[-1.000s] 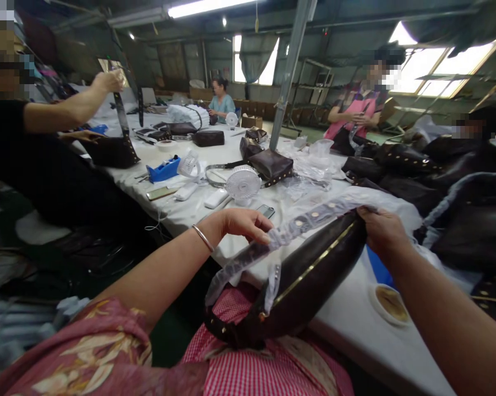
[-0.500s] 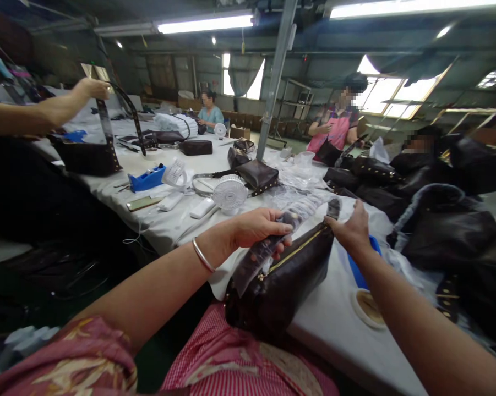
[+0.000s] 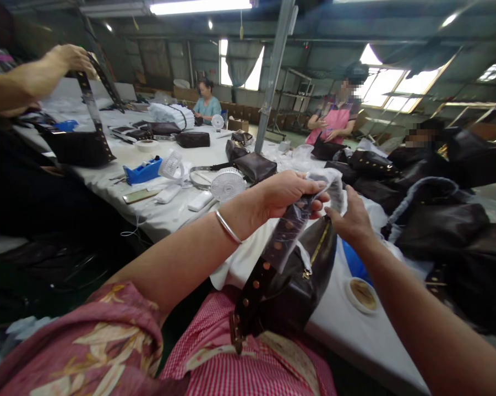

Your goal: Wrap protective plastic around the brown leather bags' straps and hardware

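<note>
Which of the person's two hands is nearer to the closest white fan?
Left. The left hand, holding the plastic-wrapped strap, is right of the fan in view; the right hand is farther right, near the bag's far end.

Two hands (image 3: 297, 195) toward three o'clock, three white fans (image 3: 228, 186) from nine round to eleven, one phone (image 3: 139, 196) at nine, one metal post (image 3: 271, 88) up at twelve!

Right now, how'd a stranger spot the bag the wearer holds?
Find the white table, near edge, by the checked cloth. The dark bag there has a gold zip and studded strap partly in clear plastic. Unlike neighbouring bags, its strap is in the wearer's left hand.
</note>
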The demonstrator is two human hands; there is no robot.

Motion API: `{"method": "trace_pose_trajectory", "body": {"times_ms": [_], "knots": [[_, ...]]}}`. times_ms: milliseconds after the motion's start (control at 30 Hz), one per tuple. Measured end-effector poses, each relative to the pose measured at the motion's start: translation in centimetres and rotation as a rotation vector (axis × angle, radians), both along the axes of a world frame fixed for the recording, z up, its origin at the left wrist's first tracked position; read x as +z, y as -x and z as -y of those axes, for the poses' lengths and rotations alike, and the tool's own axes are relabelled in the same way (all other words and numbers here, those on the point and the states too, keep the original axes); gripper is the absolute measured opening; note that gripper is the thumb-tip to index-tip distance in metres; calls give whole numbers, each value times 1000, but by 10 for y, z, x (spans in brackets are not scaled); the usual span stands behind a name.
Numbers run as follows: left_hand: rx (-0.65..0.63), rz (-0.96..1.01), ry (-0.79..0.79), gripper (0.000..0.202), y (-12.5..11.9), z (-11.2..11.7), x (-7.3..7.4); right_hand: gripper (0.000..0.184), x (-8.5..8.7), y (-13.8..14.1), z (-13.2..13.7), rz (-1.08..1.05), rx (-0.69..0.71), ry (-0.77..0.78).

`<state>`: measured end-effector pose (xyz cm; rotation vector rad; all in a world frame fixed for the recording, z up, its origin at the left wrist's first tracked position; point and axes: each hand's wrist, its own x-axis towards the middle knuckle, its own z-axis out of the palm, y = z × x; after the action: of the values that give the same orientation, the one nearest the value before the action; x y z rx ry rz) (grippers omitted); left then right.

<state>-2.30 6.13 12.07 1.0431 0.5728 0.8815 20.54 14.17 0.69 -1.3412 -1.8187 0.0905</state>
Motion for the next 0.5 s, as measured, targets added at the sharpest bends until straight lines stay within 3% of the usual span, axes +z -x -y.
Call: {"method": "trace_pose_trajectory", "body": {"times_ms": [67,133,233,333,400,500], "knots": [[-1,-19,-5,22,-7,-5,5,66,7,7,42,-16,-19,-124],[-9,-35,-9,19,-13,-5,9,49,9,13,85,-36,105,-165],[-7,-75,-16,17,-17,3,12,37,-6,12,119,12,277,-85],[-12,-102,-33,18,-16,13,11,31,-32,-10,99,-88,146,74],[-1,-109,-43,21,-16,22,9,33,-45,-32,68,-154,-2,188],[20,-103,-32,27,-18,37,8,41,-56,-52,19,-176,-93,257]]}}
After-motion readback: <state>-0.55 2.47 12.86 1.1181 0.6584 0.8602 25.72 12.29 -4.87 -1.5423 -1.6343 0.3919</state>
